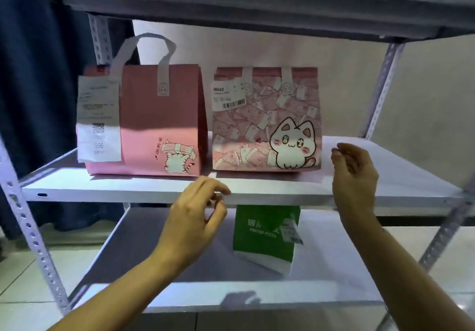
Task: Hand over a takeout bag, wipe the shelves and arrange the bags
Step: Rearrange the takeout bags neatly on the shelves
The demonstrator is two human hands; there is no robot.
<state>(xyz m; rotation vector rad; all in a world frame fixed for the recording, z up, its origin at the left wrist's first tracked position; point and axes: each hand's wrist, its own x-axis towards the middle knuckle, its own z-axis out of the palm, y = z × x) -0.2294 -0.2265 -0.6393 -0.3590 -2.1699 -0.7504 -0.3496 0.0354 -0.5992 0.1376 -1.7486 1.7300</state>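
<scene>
Two pink takeout bags sit upright side by side on the middle shelf [77, 189] — the plain pink bag [159, 125] left, the cat-print bag [267, 125] right. A green pizza bag [259, 233] stands on the shelf below. Left hand [195, 217] and right hand [354, 176] hover empty — grip released, fingers loosely curled.

Plain beige wall [424, 94], dark blue curtain [38, 73], pale tiled floor [20, 274].

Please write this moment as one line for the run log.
left hand: open, empty | right hand: open, empty | two pink bags: middle shelf
</scene>
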